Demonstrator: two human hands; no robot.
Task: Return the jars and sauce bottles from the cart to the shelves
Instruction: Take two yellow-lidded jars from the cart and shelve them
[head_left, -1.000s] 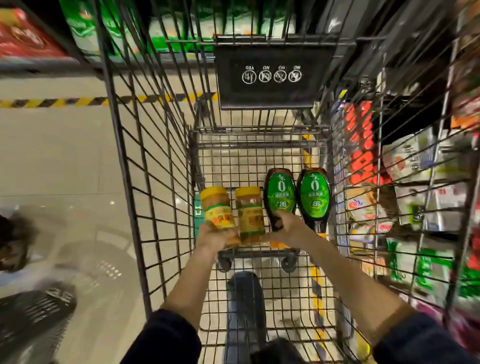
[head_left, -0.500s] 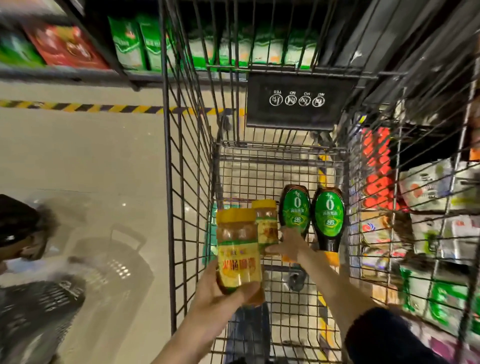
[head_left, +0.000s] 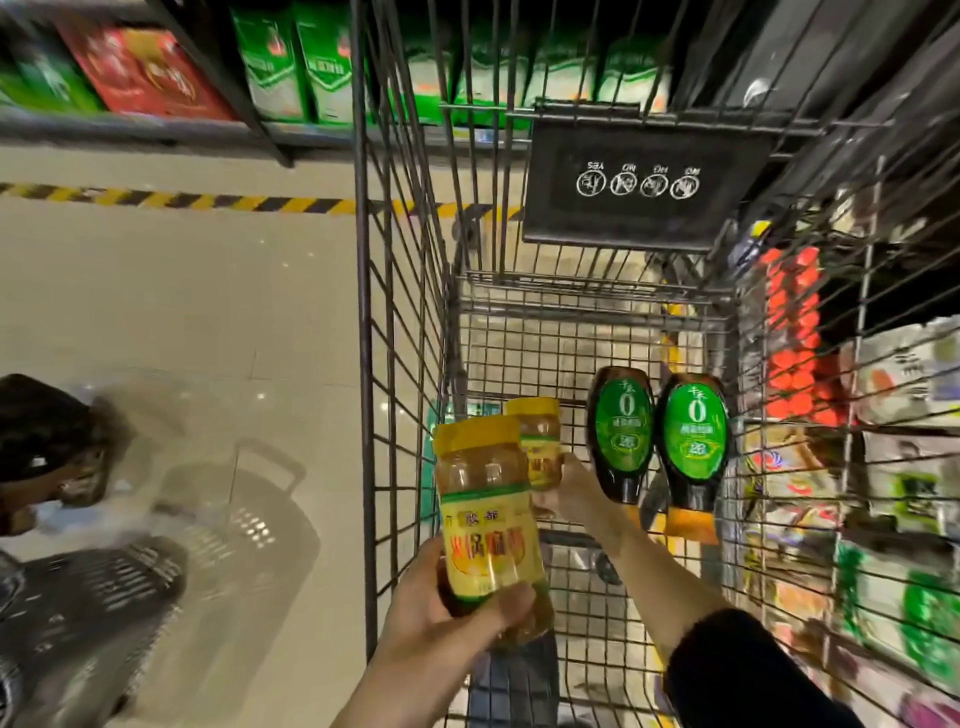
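Note:
My left hand (head_left: 441, 631) holds a yellow-capped jar (head_left: 485, 514) with a yellow label, raised close to the camera above the wire cart (head_left: 395, 364). Down in the cart, my right hand (head_left: 574, 491) is wrapped around a second yellow-capped jar (head_left: 537, 441), which is partly hidden behind the first. Two dark sauce bottles with green labels, one on the left (head_left: 621, 434) and one on the right (head_left: 693, 447), lie side by side on the cart floor just right of my right hand, caps toward me.
A black sign plate (head_left: 639, 182) hangs on the cart's far end. Shelves with green and red packages (head_left: 291, 67) stand across the aisle. More packaged goods (head_left: 904, 467) fill shelves right of the cart. Black baskets (head_left: 78, 613) sit on the tiled floor at left.
My left hand has lifted its jar from the cart floor up toward the camera. My right hand has shifted left from the sauce bottles and closed on the second jar.

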